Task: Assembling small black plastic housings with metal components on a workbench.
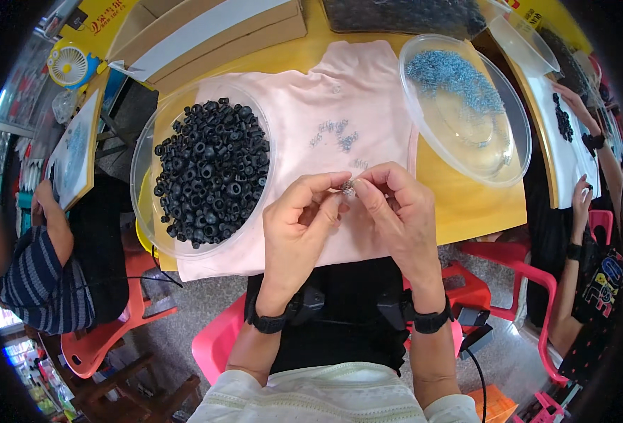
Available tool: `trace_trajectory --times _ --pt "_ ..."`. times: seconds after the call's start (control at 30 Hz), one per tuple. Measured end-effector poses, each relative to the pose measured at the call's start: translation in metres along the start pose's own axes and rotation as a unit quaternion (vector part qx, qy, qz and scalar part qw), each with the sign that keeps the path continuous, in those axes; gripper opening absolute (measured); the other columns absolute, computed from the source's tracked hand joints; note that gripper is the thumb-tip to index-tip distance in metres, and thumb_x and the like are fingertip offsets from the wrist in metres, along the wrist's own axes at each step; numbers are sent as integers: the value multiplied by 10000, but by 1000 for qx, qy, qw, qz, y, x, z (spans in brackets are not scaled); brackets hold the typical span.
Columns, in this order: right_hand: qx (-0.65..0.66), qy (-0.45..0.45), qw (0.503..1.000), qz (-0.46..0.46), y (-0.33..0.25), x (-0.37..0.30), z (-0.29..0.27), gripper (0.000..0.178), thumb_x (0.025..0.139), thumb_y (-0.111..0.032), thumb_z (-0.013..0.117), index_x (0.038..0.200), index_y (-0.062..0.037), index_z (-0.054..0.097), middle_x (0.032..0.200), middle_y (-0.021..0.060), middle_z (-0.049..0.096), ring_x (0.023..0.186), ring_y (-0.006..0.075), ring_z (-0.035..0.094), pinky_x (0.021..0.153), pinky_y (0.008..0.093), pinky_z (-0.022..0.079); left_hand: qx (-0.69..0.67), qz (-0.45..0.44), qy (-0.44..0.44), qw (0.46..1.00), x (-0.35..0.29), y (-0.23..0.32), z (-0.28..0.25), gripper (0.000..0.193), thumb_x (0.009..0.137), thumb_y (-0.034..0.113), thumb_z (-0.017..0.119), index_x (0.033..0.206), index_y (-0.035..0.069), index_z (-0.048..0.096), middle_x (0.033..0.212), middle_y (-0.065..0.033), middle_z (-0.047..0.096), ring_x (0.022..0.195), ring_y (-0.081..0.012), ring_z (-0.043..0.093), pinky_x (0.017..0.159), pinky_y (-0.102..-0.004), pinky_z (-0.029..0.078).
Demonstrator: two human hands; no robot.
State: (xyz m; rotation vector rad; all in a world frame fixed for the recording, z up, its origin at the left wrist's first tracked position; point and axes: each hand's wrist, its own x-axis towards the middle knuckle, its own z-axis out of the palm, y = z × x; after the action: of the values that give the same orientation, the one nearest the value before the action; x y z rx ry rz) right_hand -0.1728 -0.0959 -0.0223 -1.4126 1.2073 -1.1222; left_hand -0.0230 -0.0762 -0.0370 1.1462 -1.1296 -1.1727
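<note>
My left hand (294,229) and my right hand (404,211) meet above the pink cloth (297,106), fingertips pinched together. Between them is a small clump of silvery metal springs (349,187), partly hidden by the fingers. Just beyond my hands, a loose scatter of the same springs (336,134) lies on the cloth. To the left stands a clear round tub (141,190) heaped with small black ring-like parts (213,169). At the right, a clear shallow round container (516,134) holds a spread of bluish-silver springs (460,81).
A cardboard box (213,39) and a dark tray (403,15) sit at the far side of the yellow table (467,204). Co-workers sit left and right at white-topped tables. A small fan (69,65) is at far left; pink and red chairs (216,342) surround me.
</note>
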Motion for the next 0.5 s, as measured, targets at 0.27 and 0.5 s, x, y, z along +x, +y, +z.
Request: trace_trajectory --times 0.27,0.5 --pt "-24 -7 999 -44 5 -2 -5 132 912 -107 662 939 17 629 758 74 630 649 102 589 591 246 470 6 -43 26 999 2 7 7 136 943 53 631 1040 -32 676 769 -36 668 644 -53 590 565 -192 475" --pt "-12 -16 998 -57 3 1 -1 115 893 -70 662 978 -1 629 789 82 617 646 131 589 595 260 477 12 -55 38 998 1 6 3 188 1003 138 559 940 -20 639 731 -31 633 582 -45 553 501 -188 440"
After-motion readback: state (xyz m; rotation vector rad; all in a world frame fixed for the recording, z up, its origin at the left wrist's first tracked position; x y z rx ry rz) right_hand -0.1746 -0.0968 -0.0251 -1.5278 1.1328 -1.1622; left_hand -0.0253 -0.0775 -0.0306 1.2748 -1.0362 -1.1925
